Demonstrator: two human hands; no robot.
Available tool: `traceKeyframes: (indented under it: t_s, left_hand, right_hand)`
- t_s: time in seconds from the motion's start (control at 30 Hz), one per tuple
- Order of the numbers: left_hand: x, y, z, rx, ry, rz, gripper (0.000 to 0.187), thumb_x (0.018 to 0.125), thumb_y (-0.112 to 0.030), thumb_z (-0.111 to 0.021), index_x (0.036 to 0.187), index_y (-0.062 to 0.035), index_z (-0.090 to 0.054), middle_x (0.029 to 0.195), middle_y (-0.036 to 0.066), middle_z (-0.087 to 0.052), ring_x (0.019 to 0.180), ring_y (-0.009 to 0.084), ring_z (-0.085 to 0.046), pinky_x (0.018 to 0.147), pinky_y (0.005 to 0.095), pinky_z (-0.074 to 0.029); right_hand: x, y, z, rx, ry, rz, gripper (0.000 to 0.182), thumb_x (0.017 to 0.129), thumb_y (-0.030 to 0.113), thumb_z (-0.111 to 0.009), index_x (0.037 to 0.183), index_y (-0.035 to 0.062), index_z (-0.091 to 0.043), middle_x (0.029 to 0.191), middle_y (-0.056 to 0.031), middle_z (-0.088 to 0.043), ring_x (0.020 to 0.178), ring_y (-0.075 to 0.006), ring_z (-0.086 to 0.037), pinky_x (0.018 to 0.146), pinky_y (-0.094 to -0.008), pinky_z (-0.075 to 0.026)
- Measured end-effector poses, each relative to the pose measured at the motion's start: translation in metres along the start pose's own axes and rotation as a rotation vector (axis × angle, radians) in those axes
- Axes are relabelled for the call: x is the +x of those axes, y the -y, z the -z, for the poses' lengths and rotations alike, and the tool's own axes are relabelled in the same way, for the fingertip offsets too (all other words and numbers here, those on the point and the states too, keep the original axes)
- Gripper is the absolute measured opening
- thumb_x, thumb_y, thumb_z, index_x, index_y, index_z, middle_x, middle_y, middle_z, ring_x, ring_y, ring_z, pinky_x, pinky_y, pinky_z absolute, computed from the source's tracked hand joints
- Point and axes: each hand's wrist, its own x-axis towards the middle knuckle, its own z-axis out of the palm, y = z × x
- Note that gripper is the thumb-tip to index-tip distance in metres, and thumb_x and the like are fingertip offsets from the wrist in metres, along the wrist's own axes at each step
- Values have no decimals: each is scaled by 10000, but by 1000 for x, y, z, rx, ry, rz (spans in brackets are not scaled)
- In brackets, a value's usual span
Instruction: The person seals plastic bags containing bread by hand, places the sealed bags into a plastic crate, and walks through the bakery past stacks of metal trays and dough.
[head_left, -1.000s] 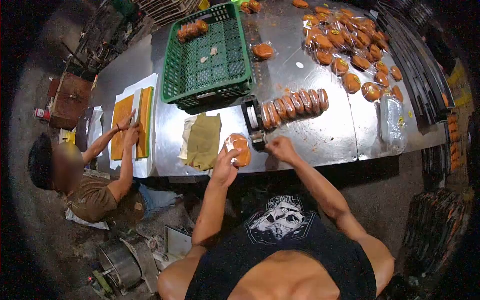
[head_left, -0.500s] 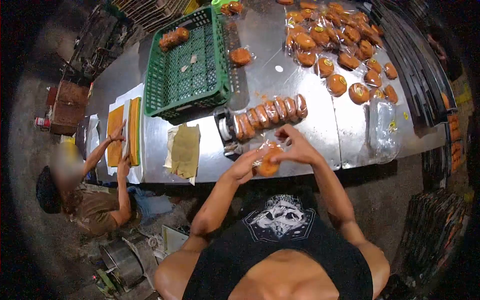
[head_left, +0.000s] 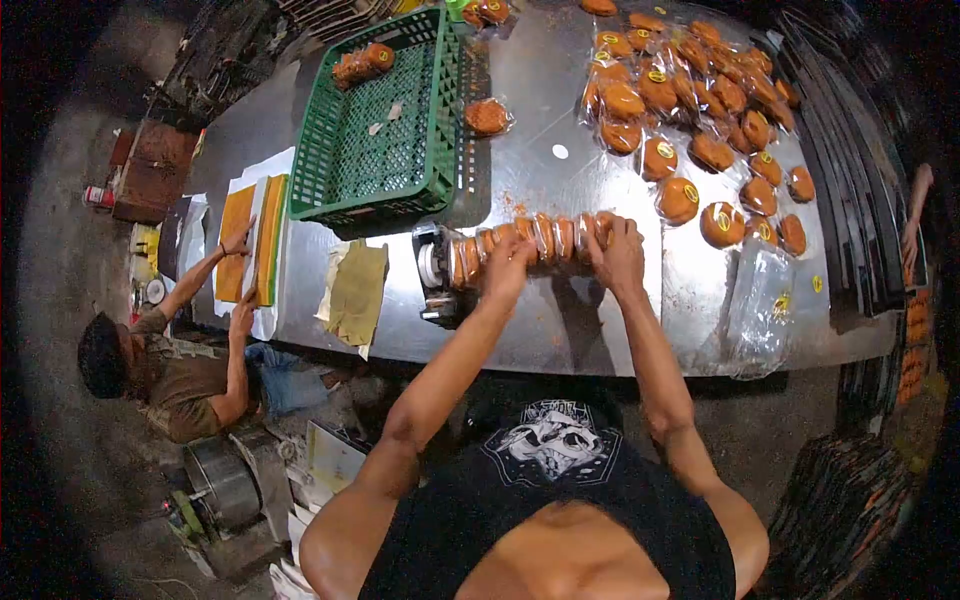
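Observation:
A row of brown buns in clear plastic wrappers [head_left: 543, 238], stood on edge and pressed together, lies across the steel table. My right hand [head_left: 618, 258] grips the right end of the row, its fingers over the last bun. Toward the row's left half, my left hand [head_left: 508, 265] has its fingers closed on the wrapped buns from the front. Both hands partly cover the buns under them. At the row's left end stands a tape dispenser [head_left: 432, 268] with a white roll, close beside the first bun.
A green plastic crate [head_left: 445, 190] stands behind, with several wrapped buns inside. One wrapped bun [head_left: 487, 117] lies beside it. Many labelled buns [head_left: 678, 200] are heaped at the back right, near clear plastic bags [head_left: 760, 310]. Left, a co-worker [head_left: 190, 385] handles an orange slab [head_left: 236, 220].
My hands have moved from the table's front edge up to the row. The wrapped bun they held there no longer shows apart from the row. The view has shifted slightly.

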Motion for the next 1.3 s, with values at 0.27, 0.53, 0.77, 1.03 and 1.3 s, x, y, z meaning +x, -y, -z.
traceKeyframes:
  t_s: [0.27,0.53,0.77,1.03,1.3]
  left_hand:
    - [75,24,-55,269,-25,-68,597,821,-280,-733,1240,45,-459,1108,180,-607,1016,267,-601,872,368,-481]
    - [68,-74,68,33,-1,-207,732,811,-301,-789,1366,-56,-378,1208,145,-551,1122,246,-542,965,377,-458]
    - [160,-118,295,100,-428,-429,722,758,-430,-810,1230,35,-523,1227,228,-512,1128,298,-531,968,407,-435]
    - [235,-88,434,556,-551,-238,957,766,-626,-705,1335,83,-406,1169,301,-618,1068,451,-616,932,451,-477]
    - [203,-126,338,1009,-530,-257,840,827,-559,-664,1435,-35,-416,1410,261,-435,1305,442,-423,1081,496,-356]
  right_hand:
    - [8,6,-22,0,20,-263,1081,732,615,-712,1446,-79,-291,1303,-321,-481,1109,-458,-558,966,-483,-466]
    - [36,147,-21,532,-72,-62,1016,749,379,-817,1455,-81,-248,1413,-267,-424,1278,-365,-484,1068,-417,-404]
    - [121,335,-175,433,-90,242,976,680,555,-817,1327,-36,-388,1163,-243,-490,1096,-407,-491,956,-479,-431]
    - [145,407,-305,400,249,35,1082,716,655,-715,1393,-79,-298,1282,-369,-473,1188,-487,-523,985,-477,-458]
    - [150,331,-230,499,609,318,781,826,547,-700,1290,-53,-512,1115,-215,-669,1036,-304,-664,882,-385,-521]
